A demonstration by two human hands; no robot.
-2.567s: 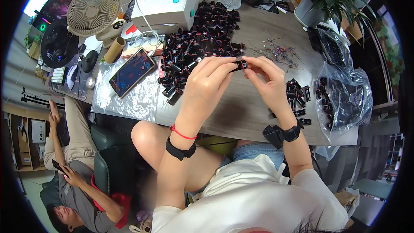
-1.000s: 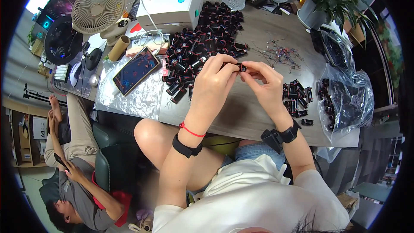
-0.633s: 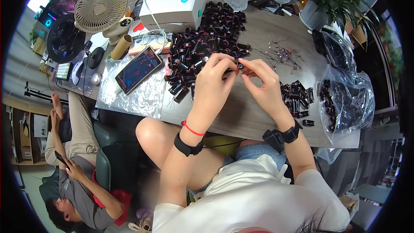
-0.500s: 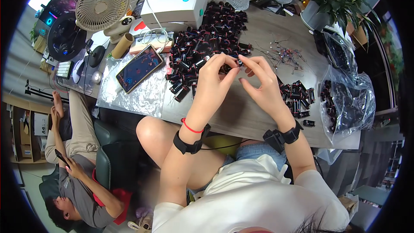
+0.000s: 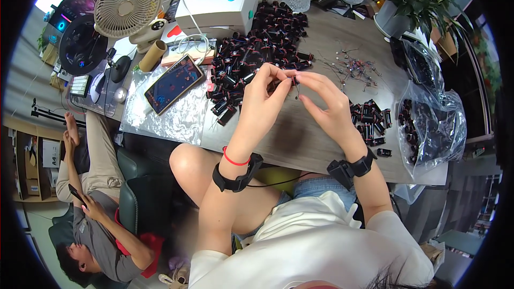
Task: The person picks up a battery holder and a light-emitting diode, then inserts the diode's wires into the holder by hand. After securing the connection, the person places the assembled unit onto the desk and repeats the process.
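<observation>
My left hand [image 5: 265, 92] is closed in a pinch on a small black cylindrical part [image 5: 294, 81] with a trace of red on it. A thin wire with a tiny dark end [image 5: 297, 95] hangs below that part. From the other side, the forefinger of my right hand [image 5: 327, 99] reaches the part's far end; its thumb stands apart, close to the wire. Fingertips hide much of the part. Beyond my left hand lies a large heap of similar black parts with red wires [image 5: 243, 56]. A smaller group of black parts [image 5: 369, 123] lies right of my right hand.
Loose thin-wired pieces [image 5: 356, 69] lie beyond my right hand. A clear plastic bag with black parts [image 5: 433, 128] sits at the right edge. Left are a phone [image 5: 174, 84] on plastic wrap, a cardboard tube [image 5: 152, 56], a fan [image 5: 128, 8] and a white printer [image 5: 219, 8]. Another person [image 5: 101, 225] sits left.
The held part has shifted slightly left and down and turned, so its dark side now shows. The thin wire now hangs visibly between my hands. My right forefinger has followed it.
</observation>
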